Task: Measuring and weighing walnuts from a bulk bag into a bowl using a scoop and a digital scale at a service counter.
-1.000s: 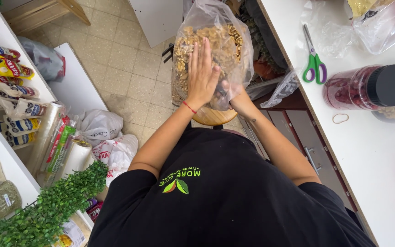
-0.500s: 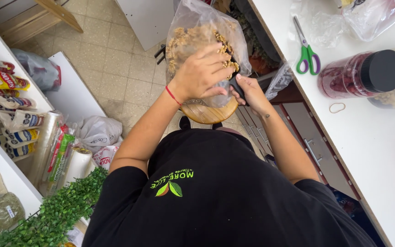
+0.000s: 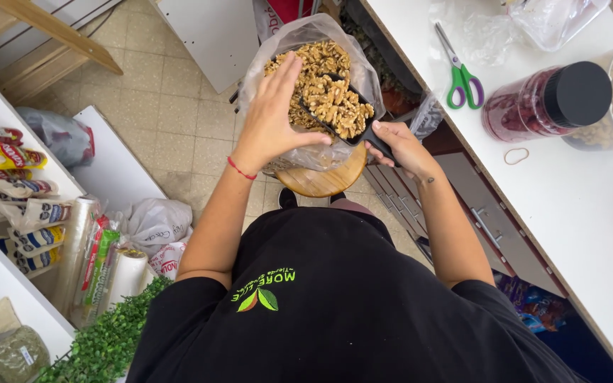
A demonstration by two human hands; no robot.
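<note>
A clear plastic bag [image 3: 264,64] full of walnuts stands on a round wooden stool [image 3: 328,179]. My right hand [image 3: 400,145] grips the handle of a black scoop [image 3: 338,106] heaped with walnuts, held over the open mouth of the bag. My left hand [image 3: 276,113] lies flat on the bag's left side, fingers spread, touching the walnuts and the plastic rim.
A white counter [image 3: 569,206] runs along the right with green-handled scissors [image 3: 459,74], a dark red jar with a black lid [image 3: 544,103], a rubber band [image 3: 516,156] and clear bags. White shelves [image 3: 8,284] with packets, foil rolls and a green plant stand at left. Tiled floor lies beyond.
The bag's mouth has opened and the scoop has come up full of walnuts. My left hand slid from the top of the bag to its left side.
</note>
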